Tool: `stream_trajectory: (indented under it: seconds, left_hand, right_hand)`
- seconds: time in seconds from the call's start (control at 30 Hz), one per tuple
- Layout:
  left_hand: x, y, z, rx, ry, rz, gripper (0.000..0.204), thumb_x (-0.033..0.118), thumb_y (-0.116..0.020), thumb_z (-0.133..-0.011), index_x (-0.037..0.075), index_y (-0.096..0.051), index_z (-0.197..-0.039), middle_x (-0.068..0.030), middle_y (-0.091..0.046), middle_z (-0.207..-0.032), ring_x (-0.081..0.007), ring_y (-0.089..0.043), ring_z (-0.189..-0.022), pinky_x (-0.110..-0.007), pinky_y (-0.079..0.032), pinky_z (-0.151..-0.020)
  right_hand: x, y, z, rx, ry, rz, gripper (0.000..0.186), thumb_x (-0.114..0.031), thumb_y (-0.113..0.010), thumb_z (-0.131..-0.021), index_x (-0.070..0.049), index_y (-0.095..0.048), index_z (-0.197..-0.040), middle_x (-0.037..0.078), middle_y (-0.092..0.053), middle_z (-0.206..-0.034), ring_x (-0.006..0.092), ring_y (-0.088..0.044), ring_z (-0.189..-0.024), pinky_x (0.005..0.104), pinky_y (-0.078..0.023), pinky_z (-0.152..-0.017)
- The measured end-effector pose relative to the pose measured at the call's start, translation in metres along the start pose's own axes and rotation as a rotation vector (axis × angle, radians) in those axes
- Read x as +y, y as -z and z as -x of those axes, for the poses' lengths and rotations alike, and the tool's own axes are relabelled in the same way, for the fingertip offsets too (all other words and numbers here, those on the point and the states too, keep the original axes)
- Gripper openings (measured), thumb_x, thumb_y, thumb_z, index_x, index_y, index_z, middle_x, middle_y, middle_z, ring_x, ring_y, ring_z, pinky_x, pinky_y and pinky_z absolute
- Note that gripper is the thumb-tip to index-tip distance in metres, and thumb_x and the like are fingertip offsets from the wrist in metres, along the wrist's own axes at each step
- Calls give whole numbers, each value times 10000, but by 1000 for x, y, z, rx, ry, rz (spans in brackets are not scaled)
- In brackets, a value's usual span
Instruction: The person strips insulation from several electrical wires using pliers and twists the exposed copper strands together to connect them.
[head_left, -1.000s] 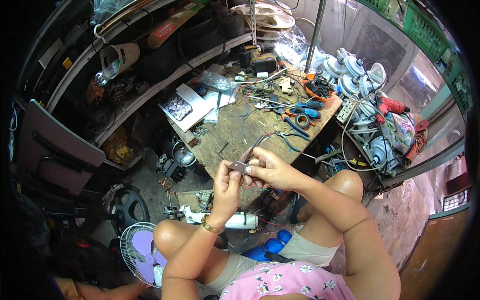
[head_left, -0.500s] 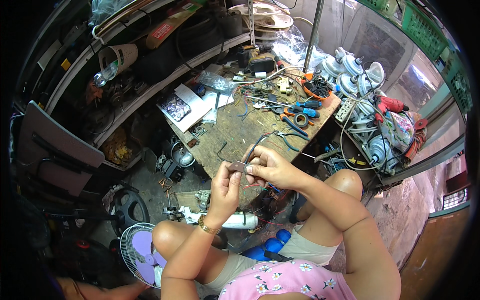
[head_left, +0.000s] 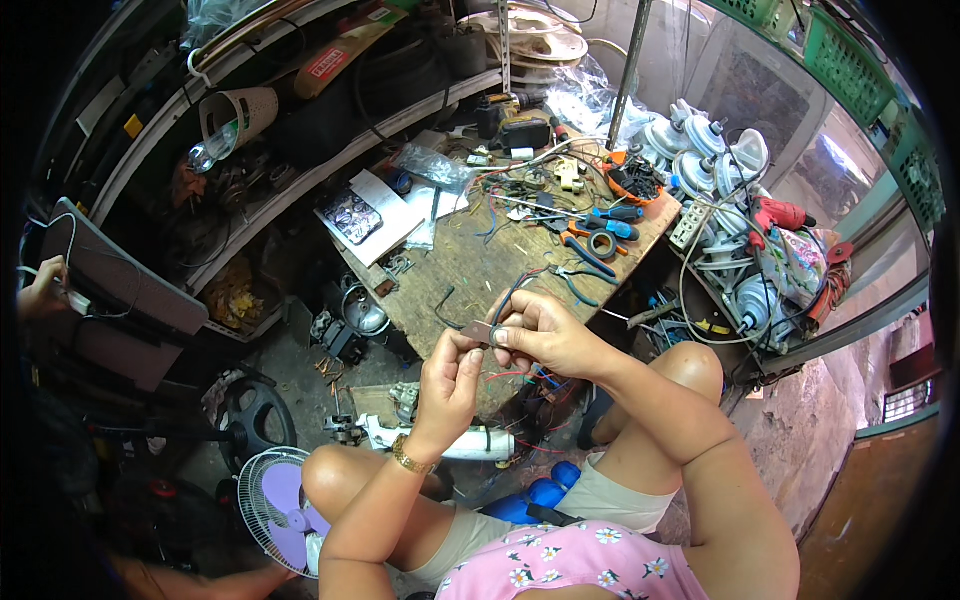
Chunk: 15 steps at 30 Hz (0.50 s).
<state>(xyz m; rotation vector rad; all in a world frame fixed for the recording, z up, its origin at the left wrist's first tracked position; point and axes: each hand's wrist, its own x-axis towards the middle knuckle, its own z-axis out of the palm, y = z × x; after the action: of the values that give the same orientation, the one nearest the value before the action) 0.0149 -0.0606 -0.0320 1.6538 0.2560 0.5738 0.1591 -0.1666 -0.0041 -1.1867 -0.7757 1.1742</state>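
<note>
Bare left hand [head_left: 452,374] and bare right hand [head_left: 541,334] both clamped on one small, flat, brownish-grey plate [head_left: 480,332].
From my remote view, the left grip pinches one end between thumb and fingers, and the right grip closes on the other. I see the plate by the near edge of the worn, brown wooden bench [head_left: 425,280], with blue-handled metal pliers [head_left: 567,274] lying just beyond the right hand.

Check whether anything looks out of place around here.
Mainly clutter: screwdrivers, pliers and wires lie untidily jumbled on the right half of the wooden table. The flat piece you're holding is too small to judge.
</note>
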Motion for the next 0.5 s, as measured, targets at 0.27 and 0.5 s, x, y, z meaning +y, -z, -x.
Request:
stream_trajectory:
  seconds: [0.27, 0.5]
  left_hand:
    - [-11, -2, 24, -31, 181, 67, 65, 105, -475, -926, 41, -470, -916, 48, -425, -720, -30, -336, -626, -198, -295, -553]
    - [-22, -8, 16, 95, 200, 372, 128, 195, -491, -945, 72, -459, -928, 52, -380, -665, -36, -304, -574, -193, -252, -511]
  right_hand:
    - [-37, 61, 6, 413, 290, -10, 183, -153, -528, -871, -37, -499, -1010, 42, -576, -713, 75, -534, -577, 193, -437, -466]
    - [-30, 21, 15, 203, -31, 94, 292, -185, -544, -886, -3, -457, -1098, 48, -586, -707, 76, -518, -535, 197, -413, -459]
